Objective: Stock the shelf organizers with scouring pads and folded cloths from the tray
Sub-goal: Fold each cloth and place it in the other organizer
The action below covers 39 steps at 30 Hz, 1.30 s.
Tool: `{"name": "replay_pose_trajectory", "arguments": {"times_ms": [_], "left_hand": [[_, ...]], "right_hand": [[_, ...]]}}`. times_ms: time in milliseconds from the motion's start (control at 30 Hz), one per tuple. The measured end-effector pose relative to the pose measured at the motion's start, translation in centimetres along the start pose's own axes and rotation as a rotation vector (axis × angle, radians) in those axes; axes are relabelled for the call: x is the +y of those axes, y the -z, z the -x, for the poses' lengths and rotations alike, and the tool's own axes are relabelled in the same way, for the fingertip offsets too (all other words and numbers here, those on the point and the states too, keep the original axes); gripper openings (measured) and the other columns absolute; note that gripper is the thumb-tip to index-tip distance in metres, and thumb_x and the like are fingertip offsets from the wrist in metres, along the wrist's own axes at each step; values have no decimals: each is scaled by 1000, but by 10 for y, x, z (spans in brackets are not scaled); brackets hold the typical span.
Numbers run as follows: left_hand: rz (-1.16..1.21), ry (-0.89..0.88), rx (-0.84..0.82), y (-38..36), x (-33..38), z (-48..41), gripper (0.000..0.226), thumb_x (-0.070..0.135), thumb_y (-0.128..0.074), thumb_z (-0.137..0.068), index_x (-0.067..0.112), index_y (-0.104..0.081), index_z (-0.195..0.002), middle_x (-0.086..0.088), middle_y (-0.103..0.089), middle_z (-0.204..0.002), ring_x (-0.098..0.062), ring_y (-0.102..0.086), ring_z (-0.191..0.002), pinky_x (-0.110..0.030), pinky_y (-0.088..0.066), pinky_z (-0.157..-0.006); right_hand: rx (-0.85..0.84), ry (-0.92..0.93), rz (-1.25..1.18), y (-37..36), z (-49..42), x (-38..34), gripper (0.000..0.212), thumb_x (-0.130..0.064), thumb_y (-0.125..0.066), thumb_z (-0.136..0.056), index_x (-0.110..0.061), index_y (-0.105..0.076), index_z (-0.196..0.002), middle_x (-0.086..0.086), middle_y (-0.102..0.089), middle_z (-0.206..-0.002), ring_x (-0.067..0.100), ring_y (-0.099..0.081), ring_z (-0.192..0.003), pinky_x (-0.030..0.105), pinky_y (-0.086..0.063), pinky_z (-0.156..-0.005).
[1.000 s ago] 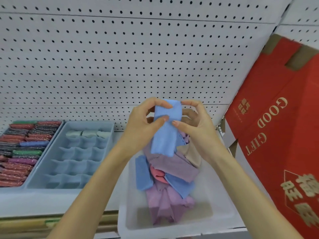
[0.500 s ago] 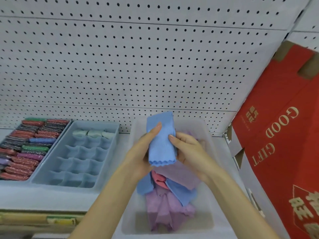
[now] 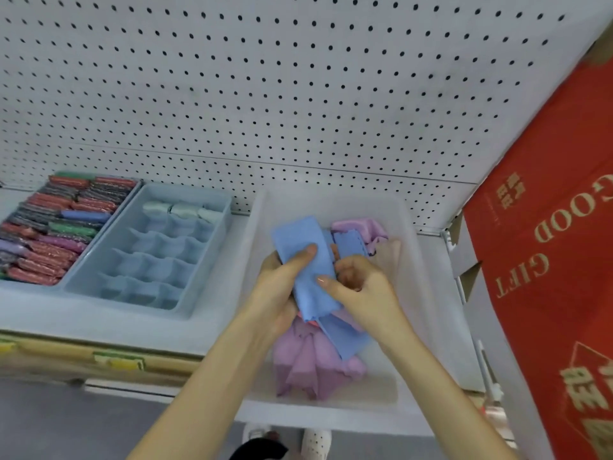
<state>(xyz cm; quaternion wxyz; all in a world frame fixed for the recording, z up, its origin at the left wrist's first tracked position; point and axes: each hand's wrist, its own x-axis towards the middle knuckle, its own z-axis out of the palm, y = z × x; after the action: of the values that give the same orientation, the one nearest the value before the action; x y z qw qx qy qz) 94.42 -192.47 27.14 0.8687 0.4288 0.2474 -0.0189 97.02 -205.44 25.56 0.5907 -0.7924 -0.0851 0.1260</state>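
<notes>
Head view looks down on a shop shelf (image 3: 66, 313). A white pegboard wall (image 3: 298, 94) fills everything toward 12 o'clock, and a red gift carton (image 3: 547, 260) leans in at 3 o'clock. The clear tray (image 3: 428, 293) sits toward 6 o'clock, close to the person, likely so both hands can work right over the supply.

At the tray's 9 o'clock is the blue divided organizer (image 3: 149, 260). Only its far row holds pale folded cloths (image 3: 182, 209); the nearer cells look bare. Farther out at 9 o'clock, scouring pads (image 3: 49, 227) pack a second bin in tight rows.

Loose purple cloths (image 3: 311, 363) are heaped in the tray. Just above them hangs the blue cloth (image 3: 308, 277), folded into a narrow strip, I'd guess to fit one small cell.

The left hand (image 3: 278, 293) wraps it from 9 o'clock, with its fingers (image 3: 305, 257) curled in and the thumb pressed on the top face. The right hand (image 3: 365, 293) pinches the strip's 3 o'clock edge, its fingers (image 3: 326, 282) drawn close and nearly closed on the fabric.
</notes>
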Motion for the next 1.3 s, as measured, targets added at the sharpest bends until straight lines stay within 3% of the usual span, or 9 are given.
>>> {"name": "replay_pose_trajectory", "arguments": {"times_ms": [200, 433, 633, 700, 800, 900, 1000, 1100, 1300], "left_hand": [[-84, 15, -54, 4, -9, 7, 33, 7, -58, -90, -6, -56, -120, -23, -66, -115, -34, -67, -102, -45, -56, -85], [-105, -34, -73, -3, -17, 13, 29, 3, -56, -91, -6, -57, -118, -21, -68, -113, -30, -69, -97, -40, -58, -82], [-106, -44, -106, -4, -17, 16, 22, 5, -51, -95, -2, -58, -114, -14, -71, -107, -27, -70, -95, -38, -59, -79], [-113, -36, -131, -4, -15, 17, 19, 6, -48, -96, -1, -61, -107, -12, -73, -98, -24, -72, -86, -35, -59, -75], [-129, -30, -141, -2, -12, 19, 21, 9, -44, -98, 0, -62, -100, -10, -74, -89, -20, -72, -79, -32, -59, -74], [-195, -43, -124, 3, -11, 21, 19, 12, -47, -97, 4, -62, -106, -11, -71, -99, -18, -70, -81, -32, -57, -76], [-265, -46, -72, 11, -3, 21, 31, 11, -56, -93, 5, -51, -124, -15, -66, -115, -19, -68, -86, -30, -57, -75], [-424, -128, -47, 29, 3, 23, 56, 4, -64, -88, 22, -35, -131, -12, -67, -102, -17, -67, -81, -26, -58, -68], [-575, -328, -90, 68, 34, 17, 35, -12, -62, -82, 15, -68, -102, -7, -72, -102, -18, -68, -90, -27, -57, -77]], "right_hand": [[-107, -106, -269, 14, 10, 1, 13, 1, -65, -84, -6, -61, -74, -6, -67, -60, 4, -63, -57, 17, -49, -54], [-104, -138, -317, 28, 18, 4, 15, 2, -64, -85, -8, -64, -74, 2, -71, -68, 10, -68, -63, 19, -51, -55], [0, -2, 130, 28, 17, 15, 25, -17, -76, -77, -19, -54, -66, 0, -61, -62, 13, -55, -59, 29, -47, -61], [0, 21, 110, 28, 17, 14, 28, -20, -78, -75, -19, -51, -69, 0, -60, -68, 14, -55, -64, 31, -47, -64], [-79, 21, -117, 26, 17, 10, 27, -4, -75, -77, -12, -49, -73, 8, -60, -79, 14, -61, -72, 29, -52, -68], [-119, 91, -200, 16, 19, 6, 31, 9, -69, -77, -12, -48, -70, 1, -55, -69, 9, -57, -64, 22, -49, -61], [-84, 162, -211, 3, 14, 4, 32, 11, -69, -76, -16, -54, -67, -5, -58, -65, 13, -57, -65, 30, -49, -65], [-18, 174, -187, -9, 8, -1, 30, 7, -68, -79, -23, -65, -75, -13, -63, -64, 11, -57, -62, 26, -48, -62], [-173, 3, -315, -40, 0, -22, 31, 11, -68, -77, -3, -67, -104, -5, -74, -84, 6, -69, -76, 16, -52, -66]]}}
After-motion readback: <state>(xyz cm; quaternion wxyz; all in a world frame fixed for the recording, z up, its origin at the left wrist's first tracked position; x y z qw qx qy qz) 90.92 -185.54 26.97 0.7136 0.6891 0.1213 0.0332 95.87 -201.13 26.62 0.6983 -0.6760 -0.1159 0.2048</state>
